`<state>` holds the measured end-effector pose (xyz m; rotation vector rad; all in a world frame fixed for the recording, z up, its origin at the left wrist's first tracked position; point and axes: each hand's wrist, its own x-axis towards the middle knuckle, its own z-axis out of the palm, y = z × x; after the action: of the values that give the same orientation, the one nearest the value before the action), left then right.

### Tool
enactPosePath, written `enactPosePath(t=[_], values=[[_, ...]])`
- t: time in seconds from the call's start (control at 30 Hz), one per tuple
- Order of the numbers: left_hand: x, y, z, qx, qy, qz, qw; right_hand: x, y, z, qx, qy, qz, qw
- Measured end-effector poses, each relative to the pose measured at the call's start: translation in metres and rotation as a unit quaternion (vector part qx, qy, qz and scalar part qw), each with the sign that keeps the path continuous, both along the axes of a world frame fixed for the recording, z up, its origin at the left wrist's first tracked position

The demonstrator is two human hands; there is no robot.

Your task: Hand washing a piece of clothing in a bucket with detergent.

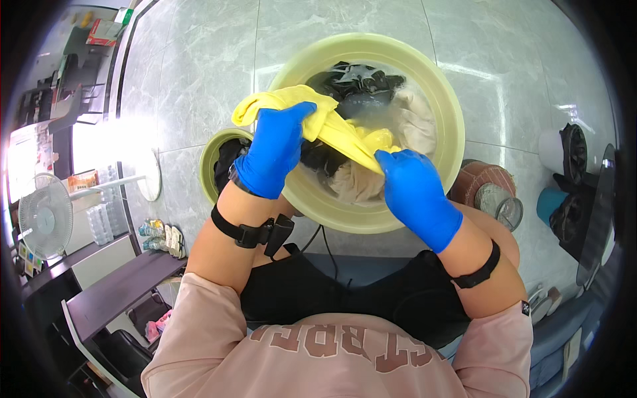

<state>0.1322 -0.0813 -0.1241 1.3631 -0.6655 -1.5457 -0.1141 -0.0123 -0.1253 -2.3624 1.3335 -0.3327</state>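
Note:
A yellow cloth garment (318, 122) is stretched between my hands above a large pale-green plastic basin (450, 129). My left hand (278, 149), in a blue rubber glove, grips its bunched left part over the basin's left side. In another blue glove, my right hand (415, 186) pinches the cloth's lower right end near the basin's front rim. Part of the yellow cloth hangs down toward the cloudy water. Black clothing (356, 84) lies soaking at the back of the basin, and beige cloth (415, 122) lies at its right and front.
A smaller green bucket (206, 164) with dark cloth stands left of the basin. To the right are a brown woven stool (480, 181) and a glass jar (492, 199). A white pedestal fan (46, 221) and a dark-topped table (124, 293) are at the left.

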Motion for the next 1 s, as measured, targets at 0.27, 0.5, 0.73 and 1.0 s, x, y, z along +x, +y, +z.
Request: enactPosePath(t=[0.27, 0.5, 0.73, 1.0], values=[[0.013, -0.012, -0.022, 0.003, -0.067, 0.031, 0.997, 0.016, 0.033, 0.014, 0.050, -0.026, 0.075, 0.996], [0.036, -0.004, -0.024, -0.170, -0.501, -0.254, 0.810, -0.007, 0.000, 0.029, -0.052, -0.066, 0.107, 0.991], [-0.007, 0.011, 0.030, -0.060, -0.554, -0.476, 0.680, -0.022, -0.052, 0.026, -0.157, -0.129, 0.097, 0.974], [0.005, 0.023, 0.023, -0.122, -0.268, -0.605, 0.740, 0.021, -0.077, 0.028, -0.238, -0.142, 0.004, 0.961]])
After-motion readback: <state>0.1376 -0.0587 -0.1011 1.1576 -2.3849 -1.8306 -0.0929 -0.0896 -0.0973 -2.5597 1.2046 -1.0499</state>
